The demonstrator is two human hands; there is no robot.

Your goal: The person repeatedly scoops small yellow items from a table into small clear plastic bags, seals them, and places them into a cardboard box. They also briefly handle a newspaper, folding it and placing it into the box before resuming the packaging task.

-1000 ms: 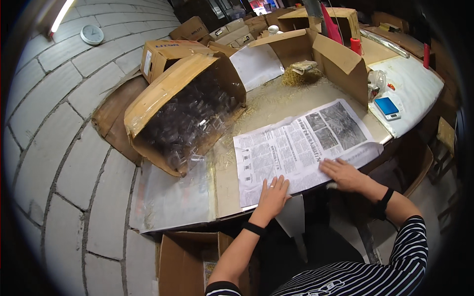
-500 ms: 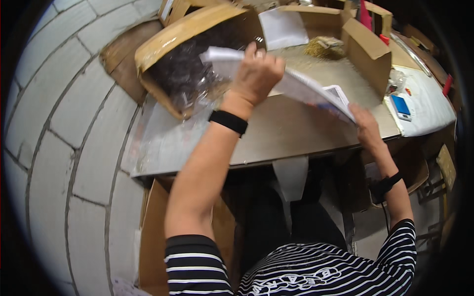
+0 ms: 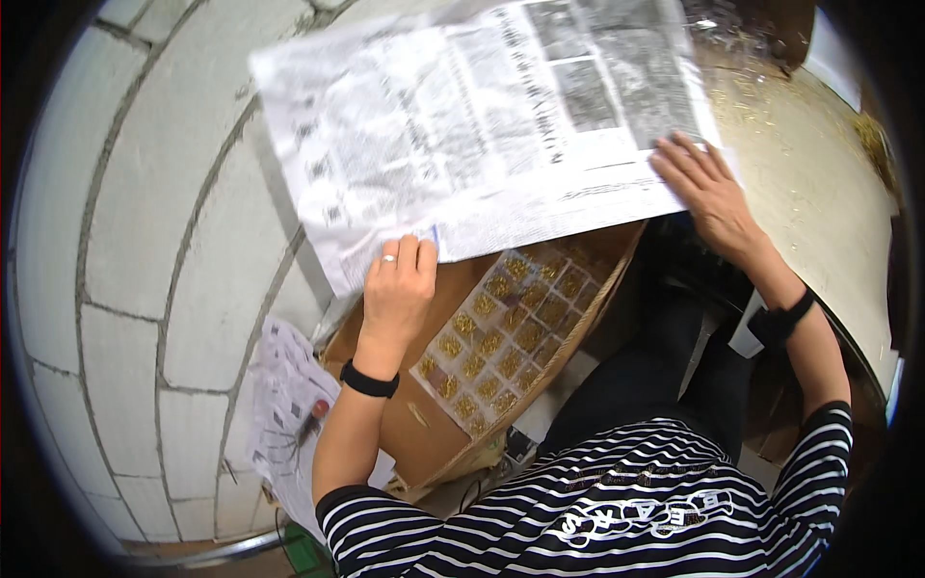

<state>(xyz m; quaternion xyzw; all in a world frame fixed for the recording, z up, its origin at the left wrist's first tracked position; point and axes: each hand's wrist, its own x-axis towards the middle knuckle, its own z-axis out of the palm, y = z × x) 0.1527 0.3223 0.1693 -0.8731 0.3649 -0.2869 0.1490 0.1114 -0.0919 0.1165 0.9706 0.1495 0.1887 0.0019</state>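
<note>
A large printed newspaper sheet [image 3: 462, 144] is spread out in front of me, covering the far part of an open cardboard box. My left hand [image 3: 397, 287] is closed on its near left edge, fingers curled. At the near right corner, my right hand [image 3: 708, 197] holds the sheet with its fingers laid long over the print; the thumb is hidden. Below the paper, a clear compartment tray [image 3: 506, 332] shows inside the cardboard box [image 3: 403, 424]. Small gold-coloured pieces, too small to name, fill its several cells.
To the right stands a table [image 3: 800, 164] with gold-coloured bits scattered on it and crumpled clear plastic [image 3: 732, 34] at its far end. Patterned paper or cloth [image 3: 284, 395] lies left of the box. A block wall or paving [image 3: 145, 260] runs along the left.
My view has swung left from the table to the box. The newspaper, earlier lifted nearly edge-on above the table, is now opened wide over the box, both hands still on it.
</note>
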